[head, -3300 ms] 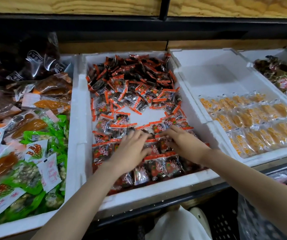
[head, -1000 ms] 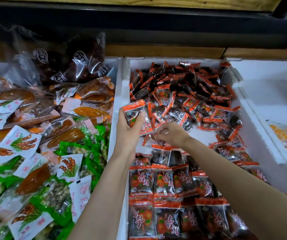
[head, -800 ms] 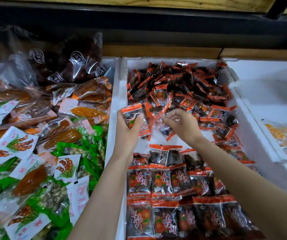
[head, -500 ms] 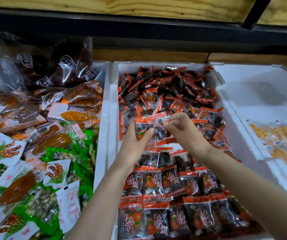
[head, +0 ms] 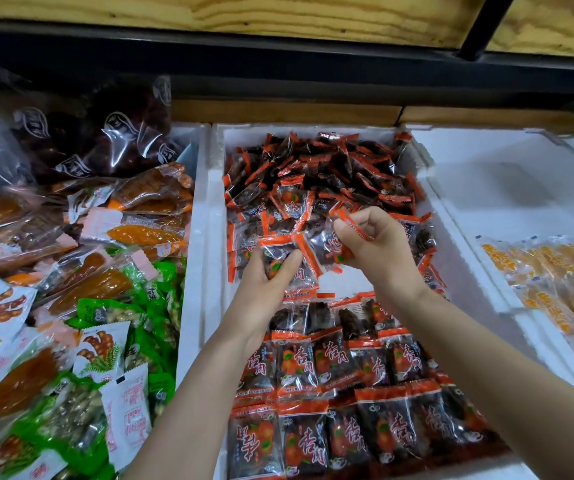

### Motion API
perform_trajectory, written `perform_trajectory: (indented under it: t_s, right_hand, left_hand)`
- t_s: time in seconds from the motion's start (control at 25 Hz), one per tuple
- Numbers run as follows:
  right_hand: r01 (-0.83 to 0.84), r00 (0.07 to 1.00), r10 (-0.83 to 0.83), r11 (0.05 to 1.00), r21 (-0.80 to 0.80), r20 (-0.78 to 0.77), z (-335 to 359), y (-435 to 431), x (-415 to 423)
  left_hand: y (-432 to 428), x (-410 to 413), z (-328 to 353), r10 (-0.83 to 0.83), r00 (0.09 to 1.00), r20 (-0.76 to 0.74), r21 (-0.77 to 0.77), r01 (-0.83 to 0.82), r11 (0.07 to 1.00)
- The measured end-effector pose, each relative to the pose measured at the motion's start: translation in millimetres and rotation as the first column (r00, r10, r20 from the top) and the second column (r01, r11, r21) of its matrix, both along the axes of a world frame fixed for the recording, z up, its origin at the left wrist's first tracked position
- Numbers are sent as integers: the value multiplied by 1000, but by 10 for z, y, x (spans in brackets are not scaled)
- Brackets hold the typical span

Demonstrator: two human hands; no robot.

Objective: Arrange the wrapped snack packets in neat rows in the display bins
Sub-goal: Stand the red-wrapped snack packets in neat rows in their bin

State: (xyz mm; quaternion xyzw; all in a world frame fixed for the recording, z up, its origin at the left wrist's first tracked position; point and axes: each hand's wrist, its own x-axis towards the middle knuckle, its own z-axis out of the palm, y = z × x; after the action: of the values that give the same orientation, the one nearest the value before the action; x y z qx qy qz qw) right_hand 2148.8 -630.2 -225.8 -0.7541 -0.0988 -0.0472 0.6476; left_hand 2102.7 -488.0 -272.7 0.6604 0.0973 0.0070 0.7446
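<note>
My left hand (head: 261, 296) grips a small stack of packets (head: 276, 248), thumb pressed across the clear front and fingers curled behind. My right hand (head: 380, 252) pinches a single packet (head: 330, 242) by its red edge between thumb and bent fingers. The two lots almost touch, the right one at two o'clock from the left. Both hands hang above the middle bin (head: 214, 209), over a bare white patch of its floor. At twelve o'clock from my hands lies the loose heap (head: 330, 171) of red-and-black packets, jumbled at all angles. At six o'clock the neat rows (head: 334, 393) lie flat, edge to edge, labels up. At nine o'clock the left bin (head: 193, 237) holds green, white and orange packs. At three o'clock the right bin (head: 458, 202) holds yellow packets (head: 555, 289).
</note>
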Motion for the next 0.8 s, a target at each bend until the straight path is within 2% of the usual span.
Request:
perform_trajectory:
  t_s: [0.08,0.2,0.32,0.44,0.64,0.72,0.8]
  right_hand:
    - [40,999,-39,999,-25,32,-66,51,-29]
    - [-41,999,44,988,-149,19,-45,-9,-104]
    - [-220,970,185,945,-244,-159,13,-217,-160]
    - [-390,899,291,872,-295,-328,-40,-332,-241]
    - [-379,908,265,851,-365,-326,-182,-358,-305]
    - [-349,920,247,870,-349,-304,-141,-417,-279]
    - [-237,949,152,922,-305,-277,-86,-506,-182]
  left_hand:
    - [-17,-7,-4,9,1000,2,-16,-9,1000]
    - [8,11,-34,71,997,13,-23,-71,997]
    - [18,8,3,142,990,3,77,-141,987]
    - [-43,-10,48,118,989,87,287,-138,948]
    - [-157,-67,37,-32,987,157,415,-37,909]
    - [-144,-45,7,-25,985,169,388,-44,920]
    - [-114,-12,-6,38,984,174,352,-98,931]
